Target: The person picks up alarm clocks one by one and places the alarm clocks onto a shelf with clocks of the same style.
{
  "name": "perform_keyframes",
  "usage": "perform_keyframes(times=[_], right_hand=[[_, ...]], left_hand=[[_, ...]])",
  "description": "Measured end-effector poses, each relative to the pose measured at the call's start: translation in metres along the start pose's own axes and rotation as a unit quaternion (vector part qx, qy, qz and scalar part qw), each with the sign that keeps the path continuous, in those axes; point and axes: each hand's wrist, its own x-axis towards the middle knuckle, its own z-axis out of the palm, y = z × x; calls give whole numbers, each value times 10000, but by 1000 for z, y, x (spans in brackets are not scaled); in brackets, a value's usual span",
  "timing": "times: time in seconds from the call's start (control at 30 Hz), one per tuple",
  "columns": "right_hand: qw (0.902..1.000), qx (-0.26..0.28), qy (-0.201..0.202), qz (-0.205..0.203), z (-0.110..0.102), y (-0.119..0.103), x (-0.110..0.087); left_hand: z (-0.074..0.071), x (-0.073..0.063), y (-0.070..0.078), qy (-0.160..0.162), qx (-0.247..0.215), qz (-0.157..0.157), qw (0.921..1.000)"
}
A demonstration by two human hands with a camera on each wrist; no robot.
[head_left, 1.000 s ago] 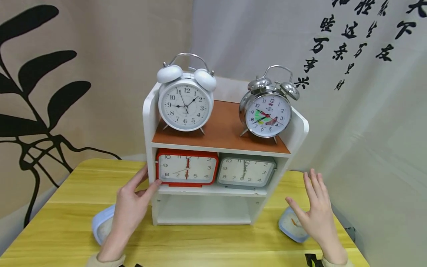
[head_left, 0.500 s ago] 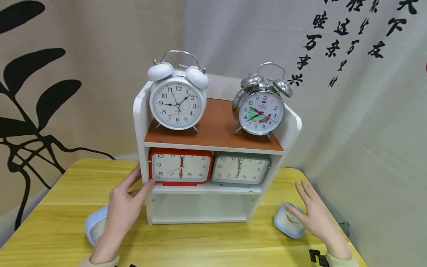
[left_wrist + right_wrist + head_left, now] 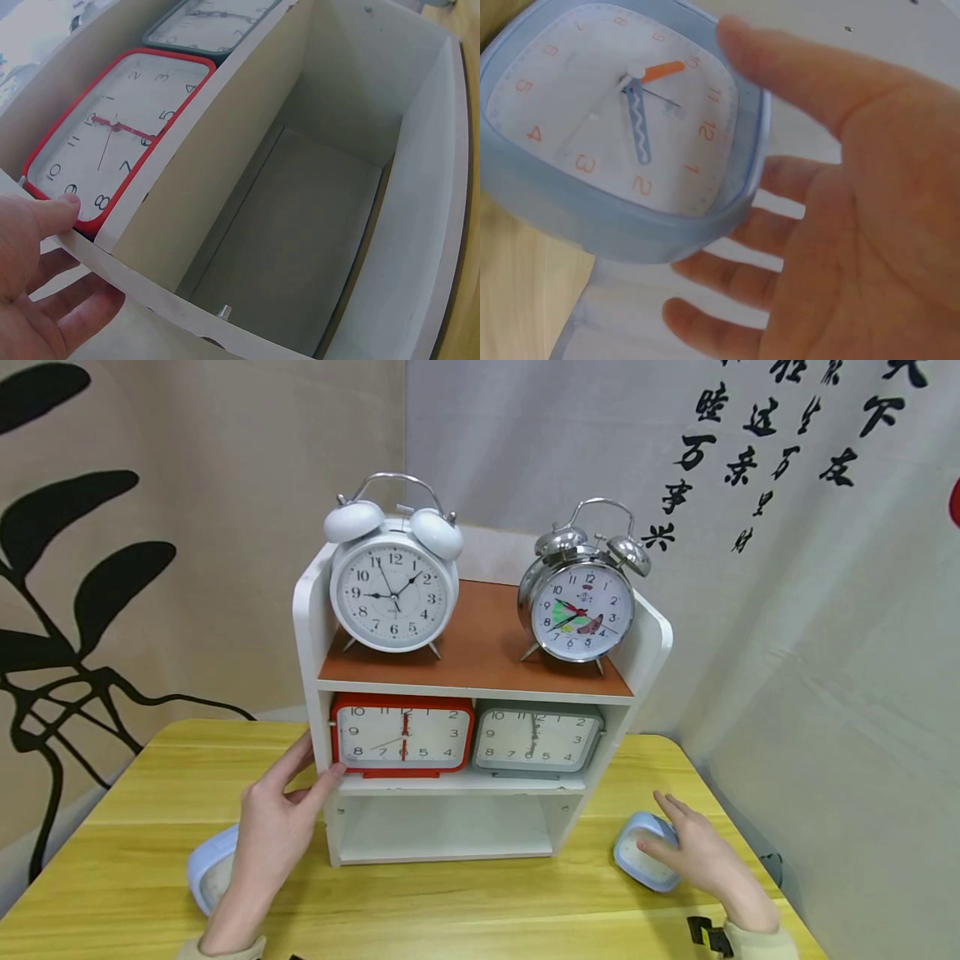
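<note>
My left hand holds the left side panel of a small white shelf. Its thumb lies at the lower corner of a red-framed clock, and the fingers reach along the panel's outer face. Beside the red clock, on the same level, stands a grey-green clock. Over at the right, my right hand has its fingers spread next to a light blue clock. In the right wrist view the thumb is near the rim of this blue clock, with the other fingers on its far side.
On the shelf's brown top stand a white twin-bell alarm clock and a silver one. Another light blue clock sits on the wooden table, partly behind the left forearm. A printed curtain hangs behind.
My right hand has come down and closer to the light blue clock at the right. The left hand keeps its place on the shelf. The head view has shifted slightly.
</note>
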Motion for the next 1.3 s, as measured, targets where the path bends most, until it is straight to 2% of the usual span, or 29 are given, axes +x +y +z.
perform_keyframes(times=[0.3, 0.8, 1.1, 1.3], right_hand=[[9995, 126, -177, 213, 1, 0, 6], [9991, 140, -67, 394, 3, -4, 7], [9998, 3, 22, 173, 3, -11, 5], [10000, -71, 63, 17, -3, -21, -1]], left_hand=[[0, 1, -1, -21, 7, -67, 10000], [1, 2, -1, -20, -51, -112, 9999], [0, 0, 1, -6, 68, -44, 10000], [-1, 1, 0, -59, 87, -123, 9999]])
